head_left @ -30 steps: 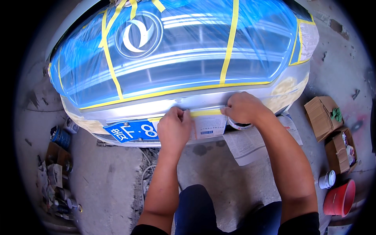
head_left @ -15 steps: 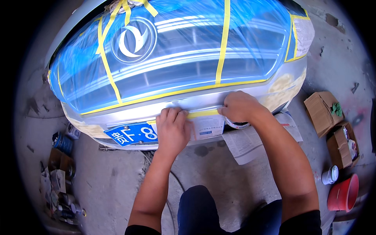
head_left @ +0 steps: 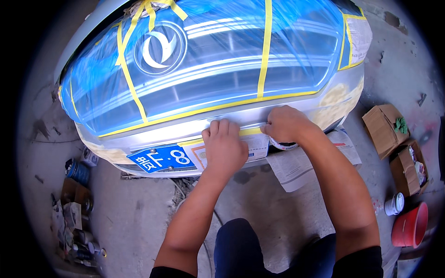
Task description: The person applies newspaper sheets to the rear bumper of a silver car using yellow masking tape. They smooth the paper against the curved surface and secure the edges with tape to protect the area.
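Note:
A strip of yellow masking tape (head_left: 250,131) runs along the silver bumper (head_left: 185,131), on the top edge of a printed paper sheet (head_left: 257,146). The sheet covers the right part of a blue licence plate (head_left: 157,159). My left hand (head_left: 225,147) presses its fingertips on the tape, palm over the sheet, holding nothing. To its right, my right hand (head_left: 286,124) is closed at the tape's end. Below it shows the curved rim of a tape roll (head_left: 283,146), partly hidden by the hand.
Blue plastic film (head_left: 222,76) held by yellow tape covers the car above. Newspaper (head_left: 296,169) hangs under the bumper on the right. Cardboard boxes (head_left: 384,129), a white can (head_left: 394,204) and a red bucket (head_left: 410,225) stand right; several cans (head_left: 78,171) stand left.
My left hand has slid right along the tape, uncovering more of the sheet's left part. My right hand stays at the tape's right end. The view has shifted slightly.

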The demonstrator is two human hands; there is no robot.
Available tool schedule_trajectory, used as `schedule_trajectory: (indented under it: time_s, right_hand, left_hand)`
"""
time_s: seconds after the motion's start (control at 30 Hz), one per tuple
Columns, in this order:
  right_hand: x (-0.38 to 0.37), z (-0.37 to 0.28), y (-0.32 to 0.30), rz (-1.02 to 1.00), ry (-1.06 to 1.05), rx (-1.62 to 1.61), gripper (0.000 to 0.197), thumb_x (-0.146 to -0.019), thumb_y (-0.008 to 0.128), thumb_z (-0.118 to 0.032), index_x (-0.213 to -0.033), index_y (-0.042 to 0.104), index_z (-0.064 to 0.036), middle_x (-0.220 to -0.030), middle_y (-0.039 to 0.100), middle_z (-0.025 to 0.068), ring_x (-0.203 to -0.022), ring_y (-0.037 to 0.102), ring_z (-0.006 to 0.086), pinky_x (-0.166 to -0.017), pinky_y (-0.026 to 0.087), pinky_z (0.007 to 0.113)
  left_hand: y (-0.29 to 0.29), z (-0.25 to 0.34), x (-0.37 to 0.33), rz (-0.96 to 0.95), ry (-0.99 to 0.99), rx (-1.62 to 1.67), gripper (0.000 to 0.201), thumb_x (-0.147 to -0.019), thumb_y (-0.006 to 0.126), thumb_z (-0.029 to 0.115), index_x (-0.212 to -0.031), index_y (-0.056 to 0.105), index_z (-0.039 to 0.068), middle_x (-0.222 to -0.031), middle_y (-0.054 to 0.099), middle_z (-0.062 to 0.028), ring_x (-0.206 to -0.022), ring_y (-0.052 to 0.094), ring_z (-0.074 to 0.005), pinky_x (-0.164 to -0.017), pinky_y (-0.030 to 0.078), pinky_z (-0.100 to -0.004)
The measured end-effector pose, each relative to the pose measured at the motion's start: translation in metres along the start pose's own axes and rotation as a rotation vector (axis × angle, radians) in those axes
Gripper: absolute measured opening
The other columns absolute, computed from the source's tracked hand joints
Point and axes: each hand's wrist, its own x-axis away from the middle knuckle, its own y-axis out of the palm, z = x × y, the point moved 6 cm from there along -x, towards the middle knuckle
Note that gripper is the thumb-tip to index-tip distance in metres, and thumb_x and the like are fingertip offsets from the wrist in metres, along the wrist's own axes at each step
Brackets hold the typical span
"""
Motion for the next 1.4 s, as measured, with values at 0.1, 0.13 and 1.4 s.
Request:
schedule_trajectory:
  time_s: [0.1, 0.13, 1.4]
  right_hand:
    - [-0.002, 0.005, 0.004, 0.010, 0.002, -0.013, 0.040, -0.088, 0.060, -0.037, -0.089, 0.074, -0.0002, -0.100, 0.069, 0.0229, -0.097, 0.065, 0.0401, -0.086, 0.050, 0.048]
    - [-0.002, 0.008, 0.005, 0.016, 0.001, -0.019, 0.040, -0.088, 0.059, -0.038, -0.089, 0.074, -0.0004, -0.100, 0.069, 0.0226, -0.098, 0.065, 0.0400, -0.086, 0.050, 0.047]
    - [0.009, 0.020, -0.009, 0.082, -0.270, -0.198, 0.036, -0.088, 0.061, -0.034, -0.086, 0.072, -0.0001, -0.088, 0.067, 0.0229, -0.085, 0.063, 0.0411, -0.078, 0.049, 0.046]
  left_hand:
    - [-0.001, -0.002, 0.008, 0.019, 0.060, -0.002, 0.036, -0.069, 0.065, 0.010, -0.105, 0.064, 0.005, -0.107, 0.058, -0.0115, -0.105, 0.052, -0.0309, -0.089, 0.036, -0.0462]
    - [-0.003, -0.005, 0.014, 0.040, 0.101, -0.004, 0.040, -0.070, 0.065, 0.011, -0.109, 0.065, 0.005, -0.110, 0.059, -0.0114, -0.108, 0.052, -0.0307, -0.092, 0.036, -0.0466]
    - [0.007, 0.003, 0.017, -0.100, 0.475, 0.025, 0.067, -0.066, 0.066, 0.009, -0.131, 0.056, 0.001, -0.121, 0.050, -0.0171, -0.111, 0.050, -0.0368, -0.097, 0.037, -0.0515]
